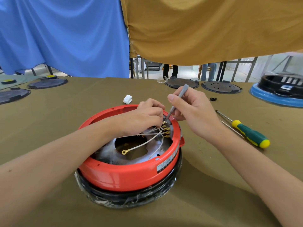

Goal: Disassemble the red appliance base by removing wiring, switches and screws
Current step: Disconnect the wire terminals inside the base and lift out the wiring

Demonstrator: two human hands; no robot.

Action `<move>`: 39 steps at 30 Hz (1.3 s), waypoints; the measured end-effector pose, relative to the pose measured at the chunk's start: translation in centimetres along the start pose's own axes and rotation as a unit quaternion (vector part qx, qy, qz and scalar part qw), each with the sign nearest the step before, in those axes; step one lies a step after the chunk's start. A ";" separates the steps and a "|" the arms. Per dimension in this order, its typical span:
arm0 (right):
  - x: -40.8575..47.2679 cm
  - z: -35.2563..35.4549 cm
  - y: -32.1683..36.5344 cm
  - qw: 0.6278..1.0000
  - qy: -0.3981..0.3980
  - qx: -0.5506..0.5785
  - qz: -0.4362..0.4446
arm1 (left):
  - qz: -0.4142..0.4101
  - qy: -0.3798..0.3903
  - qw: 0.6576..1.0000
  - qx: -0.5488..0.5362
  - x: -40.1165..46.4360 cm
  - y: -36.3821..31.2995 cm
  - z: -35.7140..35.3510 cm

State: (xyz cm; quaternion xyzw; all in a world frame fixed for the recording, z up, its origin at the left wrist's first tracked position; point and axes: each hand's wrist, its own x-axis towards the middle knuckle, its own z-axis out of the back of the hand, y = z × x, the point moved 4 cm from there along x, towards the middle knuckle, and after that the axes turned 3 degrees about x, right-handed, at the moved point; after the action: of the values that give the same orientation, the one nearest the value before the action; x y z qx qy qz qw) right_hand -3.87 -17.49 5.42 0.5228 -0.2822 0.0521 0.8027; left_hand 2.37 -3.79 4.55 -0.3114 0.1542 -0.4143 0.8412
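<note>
The red appliance base (124, 174) sits upside down on a black ring in the middle of the table, its inside open to view. White wires (147, 141) with brass terminals run to a grey switch block (172, 128) on the far right inner wall. My left hand (144, 118) reaches into the base and pinches at the terminals beside the block. My right hand (193, 112) grips a slim grey screwdriver (177, 100), its tip set down at the top of the block. One loose wire ends in a brass ring lug (125, 151) over the central hole.
A green and yellow screwdriver (249, 133) lies right of the base beside a thin metal rod (231, 128). A white wad (127, 99) and a small black part (213, 99) lie behind. Dark round plates (221, 86) and a blue-rimmed black base (278, 92) line the far edge.
</note>
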 end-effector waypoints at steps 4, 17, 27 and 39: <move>0.3 0.4 -1.5 0.992 -0.001 0.096 -0.088 | -0.001 0.003 1.000 0.002 0.0 0.1 0.0; 0.2 0.3 -1.9 0.991 -0.015 0.104 -0.087 | 0.001 0.006 1.000 -0.003 0.0 0.0 0.1; -0.4 -0.4 0.4 0.995 0.012 -0.076 0.070 | -0.001 0.003 1.000 -0.006 0.3 0.5 0.1; 0.4 -0.1 -1.8 0.992 0.016 0.080 -0.095 | 0.005 0.009 1.000 -0.008 0.1 0.2 0.2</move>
State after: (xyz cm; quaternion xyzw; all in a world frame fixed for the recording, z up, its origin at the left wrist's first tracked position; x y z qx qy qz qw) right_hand -2.79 -18.29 4.10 0.6086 -0.2135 0.0067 0.7642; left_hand 2.64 -3.68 4.52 -0.3135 0.1667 -0.4119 0.8392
